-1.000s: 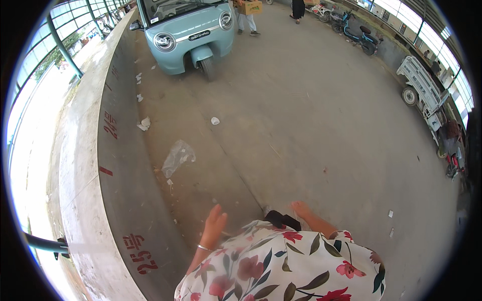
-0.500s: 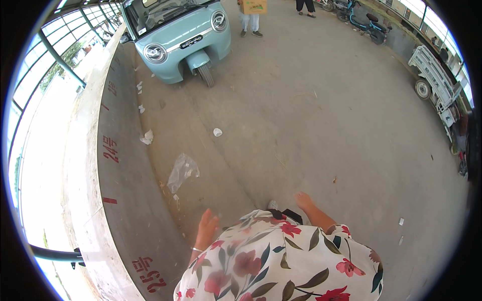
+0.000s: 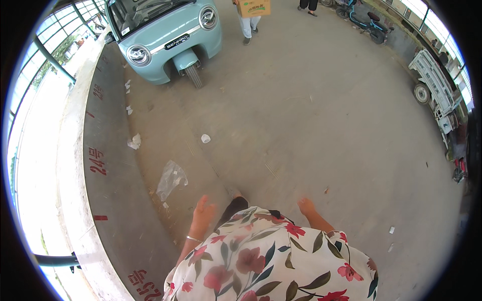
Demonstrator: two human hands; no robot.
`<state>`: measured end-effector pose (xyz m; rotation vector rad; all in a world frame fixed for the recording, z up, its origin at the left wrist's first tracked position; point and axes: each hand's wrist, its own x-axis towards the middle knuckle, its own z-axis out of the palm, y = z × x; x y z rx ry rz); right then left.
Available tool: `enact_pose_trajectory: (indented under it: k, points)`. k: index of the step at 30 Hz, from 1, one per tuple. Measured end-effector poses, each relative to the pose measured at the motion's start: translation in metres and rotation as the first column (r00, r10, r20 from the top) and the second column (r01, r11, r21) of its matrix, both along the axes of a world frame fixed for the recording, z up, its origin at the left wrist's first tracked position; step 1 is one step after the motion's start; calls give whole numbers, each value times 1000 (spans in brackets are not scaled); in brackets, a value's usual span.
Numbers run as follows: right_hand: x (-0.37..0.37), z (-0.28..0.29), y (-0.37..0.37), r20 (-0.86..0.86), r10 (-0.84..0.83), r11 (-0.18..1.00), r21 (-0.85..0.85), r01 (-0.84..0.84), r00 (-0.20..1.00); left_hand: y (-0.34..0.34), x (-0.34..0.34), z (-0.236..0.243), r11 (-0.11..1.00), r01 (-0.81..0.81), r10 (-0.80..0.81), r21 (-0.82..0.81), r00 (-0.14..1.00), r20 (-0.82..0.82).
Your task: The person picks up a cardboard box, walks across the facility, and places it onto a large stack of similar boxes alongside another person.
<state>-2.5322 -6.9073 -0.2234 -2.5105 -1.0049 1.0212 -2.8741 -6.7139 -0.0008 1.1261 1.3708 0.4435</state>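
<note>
I saw the left hand unclenched and empty, perhaps for balance; the right hand was too blurred to tell. A clear bag, presumably discarded, lay floor-level at the left hand's ten o'clock.

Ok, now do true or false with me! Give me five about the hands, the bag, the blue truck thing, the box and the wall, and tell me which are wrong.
1. The left hand has a bracelet at its wrist. True.

2. The right hand is holding a cup. False: nothing shows in it.

3. The see-through bag lies on the ground, nearer the left hand than the right. True.

4. The box sits on top of the blue three-wheeler. False: another person is carrying it, beside the three-wheeler.

5. The low wall with red marks is on the left. True.
</note>
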Motion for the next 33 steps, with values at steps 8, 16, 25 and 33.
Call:
enact_pose_trajectory:
  k: [8,16,25,33]
  points:
    - [40,-46,-3,52,-3,997,-81,7,999,92,43,-47,991,120,-119,57,993,-11]
    - [63,36,110,67,-224,975,14,224,972,208,92,-72,912,335,-308,235,940,-144]
    - [59,62,206,-70,-359,918,153,366,931,284,127,-83,864,419,-385,279,907,-169]
    - [148,2,247,66,-180,983,36,177,982,325,139,-87,883,319,-320,345,946,-55]
